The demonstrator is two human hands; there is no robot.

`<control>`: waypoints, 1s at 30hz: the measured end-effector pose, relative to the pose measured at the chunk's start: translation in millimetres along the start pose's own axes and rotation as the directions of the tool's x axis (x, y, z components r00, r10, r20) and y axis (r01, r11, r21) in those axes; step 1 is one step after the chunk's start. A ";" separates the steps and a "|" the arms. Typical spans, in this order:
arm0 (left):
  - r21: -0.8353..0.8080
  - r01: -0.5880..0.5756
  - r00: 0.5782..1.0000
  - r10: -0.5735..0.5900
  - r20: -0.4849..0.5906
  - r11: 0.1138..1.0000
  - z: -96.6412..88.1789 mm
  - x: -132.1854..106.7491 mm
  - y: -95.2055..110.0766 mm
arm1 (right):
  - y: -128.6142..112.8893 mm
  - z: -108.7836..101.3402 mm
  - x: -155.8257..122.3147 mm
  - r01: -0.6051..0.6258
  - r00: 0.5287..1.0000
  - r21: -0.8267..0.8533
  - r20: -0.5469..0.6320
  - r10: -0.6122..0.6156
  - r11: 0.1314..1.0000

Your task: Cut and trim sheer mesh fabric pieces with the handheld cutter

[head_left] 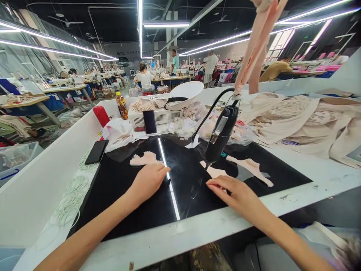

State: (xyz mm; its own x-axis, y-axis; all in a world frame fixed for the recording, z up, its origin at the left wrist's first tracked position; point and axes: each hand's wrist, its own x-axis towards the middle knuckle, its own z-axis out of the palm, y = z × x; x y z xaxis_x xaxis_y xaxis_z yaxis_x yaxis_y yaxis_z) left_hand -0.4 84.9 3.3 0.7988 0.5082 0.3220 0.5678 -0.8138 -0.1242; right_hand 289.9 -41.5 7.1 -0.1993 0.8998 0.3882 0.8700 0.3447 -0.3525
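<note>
My left hand (149, 181) rests on the glossy black work surface (135, 203), fingers held together and pointing right, just below a beige fabric piece (144, 159). My right hand (234, 192) lies flat with fingers stretched toward the left, close to another beige fabric piece (214, 171). A black hanging tool (221, 134) with a cable dangles just above the surface between the hands, its tip near that piece. A third beige piece (251, 166) lies to the right. Neither hand holds anything.
A black phone (96, 151) lies at the left, with white elastic loops (72, 195) below it. A white crate (159, 114), bottle (122, 105), red object (100, 115) and white bowl (186, 93) stand behind. Beige fabric heaps (304, 120) cover the right. People work at distant tables.
</note>
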 end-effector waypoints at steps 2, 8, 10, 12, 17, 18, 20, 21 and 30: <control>-0.026 -0.045 0.998 0.046 0.031 0.999 1.1 6.5 25.4 | 22.9 -4.8 -11.9 -0.047 0.998 -0.059 -0.045 0.045 0.997; -0.130 -0.182 0.978 0.193 0.084 0.975 5.7 32.5 88.0 | 51.5 8.5 -29.4 -0.015 0.999 -0.171 -0.054 0.006 0.985; -0.137 -0.198 0.974 0.211 0.086 0.970 8.0 42.5 100.4 | 51.2 14.2 -30.4 0.001 0.999 -0.200 -0.046 -0.011 0.980; -0.141 -0.198 0.971 0.214 0.109 0.970 10.2 50.9 109.1 | 49.4 17.7 -30.8 0.004 0.999 -0.225 -0.038 -0.013 0.974; -0.158 -0.094 0.976 0.122 0.181 0.983 14.3 57.1 121.3 | 45.7 19.4 -30.8 -0.046 0.999 -0.230 0.009 0.050 0.972; -0.164 -0.073 0.975 0.105 0.197 0.984 14.8 56.4 122.8 | 45.4 19.3 -30.4 -0.065 0.997 -0.220 0.020 0.071 0.973; -0.177 -0.048 0.971 0.087 0.224 0.983 15.9 54.7 125.1 | 44.9 18.4 -28.9 -0.102 0.993 -0.189 0.035 0.110 0.977; -0.182 -0.040 0.968 0.083 0.235 0.982 16.3 54.0 125.9 | 44.6 17.6 -28.1 -0.121 0.991 -0.169 0.040 0.130 0.978; -0.184 -0.005 0.964 0.054 0.261 0.983 16.7 58.0 131.1 | 42.4 3.9 -23.5 -0.241 0.970 0.088 0.064 0.236 0.966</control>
State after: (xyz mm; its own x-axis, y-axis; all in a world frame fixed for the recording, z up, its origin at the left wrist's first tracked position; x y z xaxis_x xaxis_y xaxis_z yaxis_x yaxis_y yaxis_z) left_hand 123.7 12.4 -9.9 0.8524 0.5197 0.0585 0.5175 -0.8543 0.0489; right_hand 329.7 -46.9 -20.3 -0.0164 0.9710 0.2387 0.8492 0.1396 -0.5094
